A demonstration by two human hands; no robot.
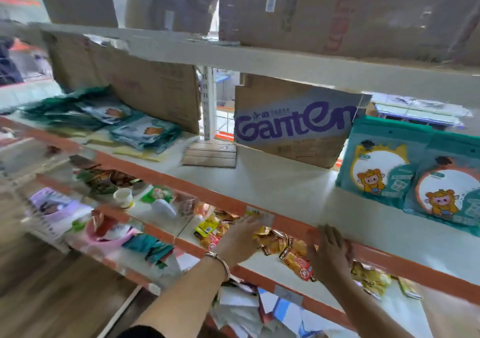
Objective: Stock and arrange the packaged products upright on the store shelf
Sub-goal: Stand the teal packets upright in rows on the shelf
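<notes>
Two teal monkey pouches (pixel 376 166) stand upright at the right end of the white shelf (pixel 272 181), and more teal pouches (pixel 145 132) lie flat at the left end, with a Ganten cardboard panel (pixel 293 127) behind. The left hand (pixel 241 236) and right hand (pixel 330 252) are both flat-fingered and hold nothing, over loose snack packets (pixel 288 246) one tier down

On the middle shelf (pixel 285 189), upright pouches (pixel 389 166) stand at the frame's right, a carton (pixel 293 127) sits behind centre, and flat pouches (pixel 104 117) lie at left before a cardboard sheet (pixel 145 88). Snack packets (pixel 291 246) lie on the lower shelf (pixel 259 259), lower centre.
</notes>
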